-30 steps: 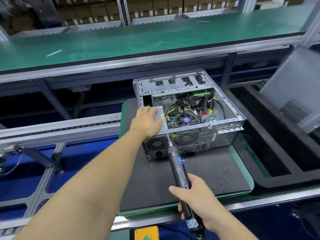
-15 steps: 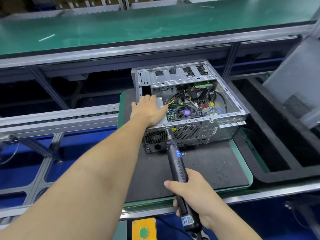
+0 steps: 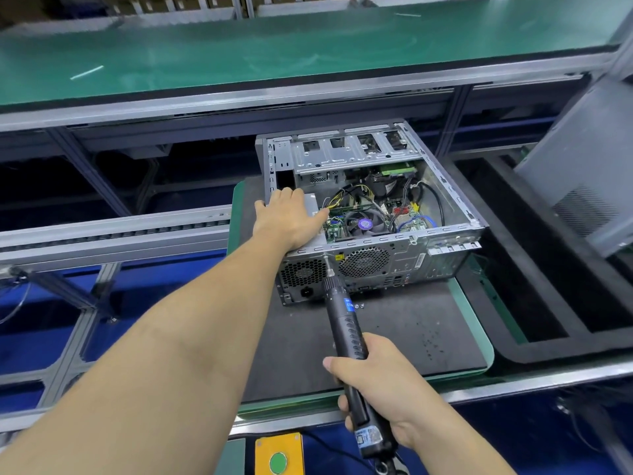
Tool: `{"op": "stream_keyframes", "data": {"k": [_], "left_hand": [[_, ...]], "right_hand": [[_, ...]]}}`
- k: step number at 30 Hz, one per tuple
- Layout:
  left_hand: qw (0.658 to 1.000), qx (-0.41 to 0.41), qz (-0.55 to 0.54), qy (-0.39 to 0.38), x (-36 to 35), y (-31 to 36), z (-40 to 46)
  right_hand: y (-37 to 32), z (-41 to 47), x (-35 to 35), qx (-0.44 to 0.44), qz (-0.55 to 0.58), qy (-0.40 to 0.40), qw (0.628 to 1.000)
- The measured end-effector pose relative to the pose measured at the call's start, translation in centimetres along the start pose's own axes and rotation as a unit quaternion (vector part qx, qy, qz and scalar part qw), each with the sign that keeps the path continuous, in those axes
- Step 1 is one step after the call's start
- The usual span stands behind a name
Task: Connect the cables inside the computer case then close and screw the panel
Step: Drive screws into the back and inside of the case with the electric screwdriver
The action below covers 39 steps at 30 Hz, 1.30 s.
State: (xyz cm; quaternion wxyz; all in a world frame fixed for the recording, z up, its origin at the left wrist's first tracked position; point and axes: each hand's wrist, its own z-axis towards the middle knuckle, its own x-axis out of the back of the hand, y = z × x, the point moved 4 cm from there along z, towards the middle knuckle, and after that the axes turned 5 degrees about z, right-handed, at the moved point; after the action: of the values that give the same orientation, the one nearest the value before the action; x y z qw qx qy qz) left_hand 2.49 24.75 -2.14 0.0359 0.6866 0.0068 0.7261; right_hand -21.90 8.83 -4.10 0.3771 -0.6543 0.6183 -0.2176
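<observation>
An open grey computer case (image 3: 404, 258) lies on its side on a black mat, its inside facing up. Yellow and black cables (image 3: 346, 195), a fan and circuit boards show inside. My left hand (image 3: 291, 217) rests flat on the power supply at the case's near left corner, fingers spread. My right hand (image 3: 380, 385) grips a black electric screwdriver (image 3: 342, 320); its tip touches the rear wall of the case near the top rim, between the two round grilles. The grey side panel (image 3: 582, 186) leans at the far right, off the case.
The black mat sits on a green-edged pallet (image 3: 479, 323) on the conveyor line. Small screws (image 3: 358, 306) lie on the mat by the rear of the case. A yellow box with a green button (image 3: 278, 455) is at the near edge. A black foam tray (image 3: 548, 303) lies right.
My view has shifted slightly; the case sits a little higher in frame. My left hand slid a bit farther onto the power supply. The screwdriver tip stays at the same spot.
</observation>
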Motion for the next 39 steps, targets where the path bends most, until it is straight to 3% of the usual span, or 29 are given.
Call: {"op": "stream_keyframes", "data": {"k": [39], "left_hand": [[1.000, -0.020, -0.011, 0.014, -0.25, -0.34, 0.66]], "right_hand": [[-0.25, -0.25, -0.45, -0.001, -0.065, 0.049, 0.997]]}}
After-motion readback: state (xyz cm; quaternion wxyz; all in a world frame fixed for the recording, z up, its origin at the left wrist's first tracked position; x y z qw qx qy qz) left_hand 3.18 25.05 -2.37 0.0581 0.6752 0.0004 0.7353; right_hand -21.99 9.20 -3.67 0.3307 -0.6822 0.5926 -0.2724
